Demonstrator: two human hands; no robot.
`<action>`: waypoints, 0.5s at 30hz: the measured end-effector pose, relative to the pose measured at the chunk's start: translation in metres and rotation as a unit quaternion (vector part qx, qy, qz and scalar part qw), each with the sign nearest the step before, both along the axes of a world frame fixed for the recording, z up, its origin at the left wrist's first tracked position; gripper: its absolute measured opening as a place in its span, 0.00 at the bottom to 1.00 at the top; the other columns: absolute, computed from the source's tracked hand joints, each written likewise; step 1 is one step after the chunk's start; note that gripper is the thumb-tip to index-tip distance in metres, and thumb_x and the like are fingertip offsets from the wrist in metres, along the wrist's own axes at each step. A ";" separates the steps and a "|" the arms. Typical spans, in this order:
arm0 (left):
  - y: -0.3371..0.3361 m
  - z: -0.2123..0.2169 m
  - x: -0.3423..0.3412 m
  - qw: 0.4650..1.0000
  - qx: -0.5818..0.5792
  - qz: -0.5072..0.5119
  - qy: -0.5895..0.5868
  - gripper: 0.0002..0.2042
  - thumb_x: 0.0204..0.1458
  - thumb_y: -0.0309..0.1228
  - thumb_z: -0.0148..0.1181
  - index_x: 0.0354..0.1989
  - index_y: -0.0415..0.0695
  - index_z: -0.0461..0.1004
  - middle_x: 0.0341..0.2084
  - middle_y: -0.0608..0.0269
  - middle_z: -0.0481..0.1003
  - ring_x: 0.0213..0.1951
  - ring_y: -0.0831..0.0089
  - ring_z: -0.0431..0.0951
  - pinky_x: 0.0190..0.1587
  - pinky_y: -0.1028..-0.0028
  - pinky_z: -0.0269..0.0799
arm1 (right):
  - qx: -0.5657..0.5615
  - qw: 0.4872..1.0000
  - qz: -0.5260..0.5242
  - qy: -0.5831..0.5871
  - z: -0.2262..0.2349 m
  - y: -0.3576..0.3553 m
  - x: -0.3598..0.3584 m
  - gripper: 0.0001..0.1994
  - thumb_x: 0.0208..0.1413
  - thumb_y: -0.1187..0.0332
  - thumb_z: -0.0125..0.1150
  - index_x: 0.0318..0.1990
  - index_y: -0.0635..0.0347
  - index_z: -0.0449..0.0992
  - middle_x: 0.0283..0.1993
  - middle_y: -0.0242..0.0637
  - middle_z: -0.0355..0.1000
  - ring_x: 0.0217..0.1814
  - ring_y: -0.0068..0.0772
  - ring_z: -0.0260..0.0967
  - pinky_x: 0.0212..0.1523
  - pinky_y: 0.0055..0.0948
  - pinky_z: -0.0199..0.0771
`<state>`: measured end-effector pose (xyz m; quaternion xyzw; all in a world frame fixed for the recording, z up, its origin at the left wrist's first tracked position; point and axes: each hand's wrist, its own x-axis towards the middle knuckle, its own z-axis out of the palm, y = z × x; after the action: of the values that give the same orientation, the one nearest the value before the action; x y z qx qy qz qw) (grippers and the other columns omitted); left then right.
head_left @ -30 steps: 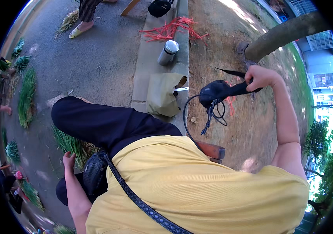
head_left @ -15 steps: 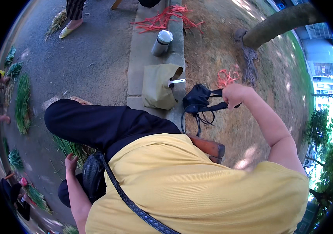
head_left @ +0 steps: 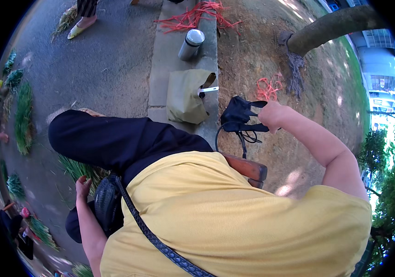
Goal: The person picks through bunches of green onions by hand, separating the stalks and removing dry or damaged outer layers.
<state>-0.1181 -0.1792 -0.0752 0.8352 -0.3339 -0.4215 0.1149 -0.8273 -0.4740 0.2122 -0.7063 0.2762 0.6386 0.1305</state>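
Observation:
My right hand [head_left: 273, 115] is closed round the straps of a small black bag [head_left: 235, 110], which rests at the border of the bare soil and the kerb. A thin dark cord trails from that bag. Down by my side, my left hand [head_left: 83, 187] has its fingers loosely apart and seems to hold nothing. Close to it are a black shoulder bag [head_left: 108, 201] on a braided strap and a bundle of long green stalks [head_left: 79, 170], partly hidden by my leg. An olive tote bag [head_left: 186, 101] stands on the kerb, a white handle sticking out of it.
A silver flask [head_left: 191, 45] stands on the kerb [head_left: 160, 60], with red plastic strips [head_left: 197, 16] beyond. More red strips [head_left: 268, 87] lie on the soil near a tree trunk [head_left: 336, 28]. Green bundles [head_left: 23, 120] lie on the pavement at left, near other people. Wooden seat ends [head_left: 248, 168] show beside me.
My right hand has moved slightly left and lower, and the straps it holds are drawn in closer to the black bag. My left hand has risen a little. The whole view has shifted slightly.

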 end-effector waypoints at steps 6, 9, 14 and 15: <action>0.010 -0.007 0.006 1.000 0.000 -0.018 0.003 0.23 0.41 0.34 0.64 0.46 0.35 0.71 0.41 0.49 0.74 0.44 0.64 0.74 0.46 0.69 0.68 | 0.041 0.995 0.093 0.015 -0.040 0.017 0.003 0.12 0.32 0.63 0.68 0.29 0.49 0.79 0.30 0.28 0.75 0.36 0.30 0.72 0.34 0.32 0.64; 0.001 0.006 -0.005 1.000 -0.007 -0.023 0.003 0.23 0.41 0.35 0.64 0.45 0.35 0.71 0.40 0.50 0.75 0.44 0.64 0.74 0.46 0.69 0.68 | 0.068 0.991 0.106 0.038 -0.048 0.029 0.004 0.11 0.37 0.63 0.66 0.32 0.49 0.79 0.34 0.26 0.75 0.38 0.28 0.72 0.35 0.32 0.61; 0.004 0.013 -0.012 1.000 0.004 -0.005 0.004 0.23 0.41 0.34 0.64 0.46 0.36 0.70 0.41 0.50 0.74 0.43 0.64 0.74 0.46 0.69 0.68 | 0.053 0.986 0.155 0.021 -0.069 0.042 -0.007 0.08 0.48 0.64 0.56 0.35 0.50 0.79 0.36 0.27 0.75 0.41 0.30 0.71 0.40 0.34 0.61; 0.003 0.015 -0.015 1.000 0.006 -0.010 0.001 0.23 0.41 0.34 0.64 0.46 0.35 0.70 0.41 0.50 0.74 0.43 0.64 0.74 0.46 0.69 0.68 | 0.053 0.986 0.159 0.023 -0.071 0.043 -0.008 0.09 0.49 0.64 0.55 0.35 0.50 0.79 0.37 0.27 0.75 0.41 0.30 0.71 0.41 0.34 0.60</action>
<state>-0.1329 -0.1767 -0.0600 0.8321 -0.3394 -0.4256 0.1063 -0.8354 -0.4312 0.1415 -0.7182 0.1293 0.6812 0.0583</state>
